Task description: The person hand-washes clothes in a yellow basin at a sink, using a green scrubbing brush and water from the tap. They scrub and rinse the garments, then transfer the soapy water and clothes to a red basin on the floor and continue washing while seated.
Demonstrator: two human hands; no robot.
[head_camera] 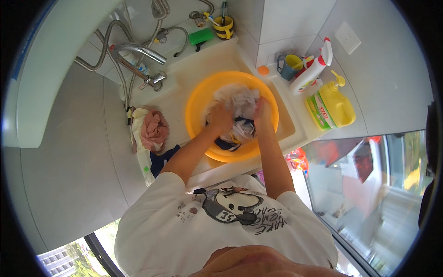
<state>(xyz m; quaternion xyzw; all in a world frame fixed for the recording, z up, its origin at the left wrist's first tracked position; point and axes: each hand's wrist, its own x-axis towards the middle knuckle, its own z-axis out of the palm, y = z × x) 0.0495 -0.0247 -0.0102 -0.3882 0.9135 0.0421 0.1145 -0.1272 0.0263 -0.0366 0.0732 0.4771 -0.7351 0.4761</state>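
Observation:
A round orange plastic basin (197, 93) sits in the sink, with wet white cloth (238, 97) and dark navy cloth (226, 144) bunched inside it. My left hand (221, 119) is on the left part of the bundle, its fingers curled into the white cloth and blurred by motion. At the basin's right side, my right hand (263, 109) grips the edge of the same cloth; its fingertips are partly hidden. Both forearms reach over the basin's near rim.
Left of the basin lie a pink garment (154, 128) and a navy cloth (163, 159) on the sink's ledge (173, 117). A chrome faucet (142, 52) rises behind. A yellow pump jug (332, 107), a white spray bottle (311, 72) and a cup (290, 67) line the right side.

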